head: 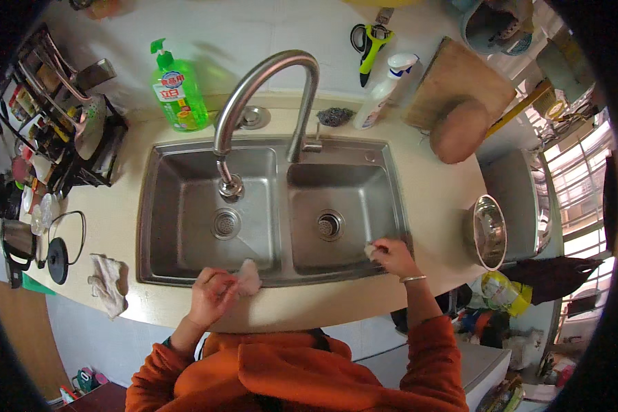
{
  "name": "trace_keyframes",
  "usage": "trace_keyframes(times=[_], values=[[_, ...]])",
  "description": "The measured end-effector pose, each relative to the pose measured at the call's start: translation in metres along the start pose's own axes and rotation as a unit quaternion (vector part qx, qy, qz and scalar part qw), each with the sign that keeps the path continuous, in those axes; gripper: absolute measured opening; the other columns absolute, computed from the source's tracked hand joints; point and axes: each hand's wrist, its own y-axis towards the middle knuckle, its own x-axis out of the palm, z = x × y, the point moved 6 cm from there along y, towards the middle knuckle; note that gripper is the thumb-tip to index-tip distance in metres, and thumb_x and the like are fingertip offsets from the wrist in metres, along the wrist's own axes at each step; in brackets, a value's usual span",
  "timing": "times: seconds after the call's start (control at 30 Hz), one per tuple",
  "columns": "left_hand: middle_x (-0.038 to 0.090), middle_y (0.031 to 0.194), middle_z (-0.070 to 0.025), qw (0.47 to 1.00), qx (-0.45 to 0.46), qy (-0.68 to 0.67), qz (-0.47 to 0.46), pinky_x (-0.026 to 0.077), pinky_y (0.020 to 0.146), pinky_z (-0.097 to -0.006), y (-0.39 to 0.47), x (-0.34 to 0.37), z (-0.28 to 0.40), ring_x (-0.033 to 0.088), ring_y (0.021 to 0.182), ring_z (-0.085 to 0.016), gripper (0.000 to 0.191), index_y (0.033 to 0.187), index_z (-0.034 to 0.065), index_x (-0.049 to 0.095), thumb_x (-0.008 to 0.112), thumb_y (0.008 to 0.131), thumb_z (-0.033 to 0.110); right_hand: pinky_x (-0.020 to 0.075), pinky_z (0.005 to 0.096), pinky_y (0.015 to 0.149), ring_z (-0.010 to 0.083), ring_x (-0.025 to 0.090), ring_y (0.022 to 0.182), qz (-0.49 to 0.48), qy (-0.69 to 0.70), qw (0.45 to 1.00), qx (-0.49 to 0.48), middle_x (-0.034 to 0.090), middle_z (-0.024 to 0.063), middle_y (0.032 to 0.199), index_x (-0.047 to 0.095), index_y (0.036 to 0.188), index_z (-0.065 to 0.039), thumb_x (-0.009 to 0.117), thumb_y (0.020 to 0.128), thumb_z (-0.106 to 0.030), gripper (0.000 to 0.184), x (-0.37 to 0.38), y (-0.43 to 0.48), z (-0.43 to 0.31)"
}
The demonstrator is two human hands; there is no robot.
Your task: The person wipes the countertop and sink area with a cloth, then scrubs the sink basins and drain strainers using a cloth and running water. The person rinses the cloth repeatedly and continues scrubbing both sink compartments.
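My left hand (213,296) is over the front edge of the left sink basin (170,206), its fingers closed on a thin whitish piece, perhaps paper or plastic (249,278). Over the front right corner of the right basin (360,201), my right hand (394,256) pinches a small pale scrap (371,251). What that scrap is made of cannot be told. Between the hands lies the sink's steel front rim. A curved steel faucet (268,62) arches from behind the sink, its spray head extending down above the left basin.
Green dish soap (180,95), a steel scourer (335,117), a white spray bottle (381,98) and a wooden cutting board (458,82) stand or lie behind the sink. A metal bowl (489,232) is at right. A rag (108,283) and a utensil rack (90,165) are at left.
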Motion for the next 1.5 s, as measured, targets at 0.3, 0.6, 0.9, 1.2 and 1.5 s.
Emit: trace_keyframes(times=[0.3,0.6,0.9,1.2,1.5], values=[[0.062,0.086,-0.0124,0.993,-0.113,-0.041,0.016,0.046,0.058,-0.0331,-0.008,-0.003,-0.018,0.059,0.069,-0.025,0.013,0.088,0.0036,0.064,0.069,0.084,0.016,0.0502,0.0393,0.086,0.0256,0.059,0.100,0.084,0.591,0.802,0.024,0.059,0.0124,0.113,0.053,0.119,0.003,0.050,0.090,-0.015,0.035,0.007,-0.004,-0.031],[0.054,0.076,-0.0072,0.950,-0.237,-0.149,0.136,0.043,0.061,-0.0276,-0.020,-0.025,-0.038,0.051,0.066,-0.016,0.020,0.085,0.0018,0.055,0.067,0.086,0.017,0.0456,0.0462,0.093,0.0310,0.054,0.114,-0.116,0.773,0.624,-0.001,0.055,0.0144,0.127,0.047,0.130,0.000,0.046,0.090,-0.010,0.042,0.086,0.047,-0.115],[0.062,0.073,-0.0136,0.973,-0.214,-0.008,-0.082,0.050,0.062,-0.0383,0.039,0.019,-0.037,0.063,0.066,-0.031,0.040,0.112,0.0108,0.064,0.072,0.078,0.029,0.0483,0.0322,0.089,0.0196,0.059,0.104,-0.295,0.476,0.829,0.001,0.061,0.0108,0.117,0.055,0.124,0.002,0.048,0.086,-0.005,0.040,0.182,0.075,-0.170],[0.065,0.086,-0.0157,0.992,-0.124,0.021,-0.003,0.051,0.075,-0.0421,0.058,0.019,-0.068,0.064,0.081,-0.035,0.038,0.103,0.0025,0.064,0.071,0.079,0.031,0.0498,0.0318,0.062,0.0149,0.060,0.066,0.323,0.125,0.934,-0.084,0.066,0.0079,0.085,0.064,0.107,-0.002,0.061,0.089,-0.012,0.021,0.028,0.209,-0.114],[0.066,0.100,-0.0149,0.936,-0.296,-0.185,-0.039,0.051,0.078,-0.0345,0.082,0.034,-0.098,0.066,0.088,-0.026,0.045,0.118,0.0052,0.059,0.070,0.081,0.029,0.0413,0.0251,0.046,0.0093,0.052,0.055,0.215,0.288,0.933,0.003,0.058,0.0024,0.078,0.062,0.103,-0.004,0.057,0.093,-0.016,0.016,0.023,0.299,-0.103]])
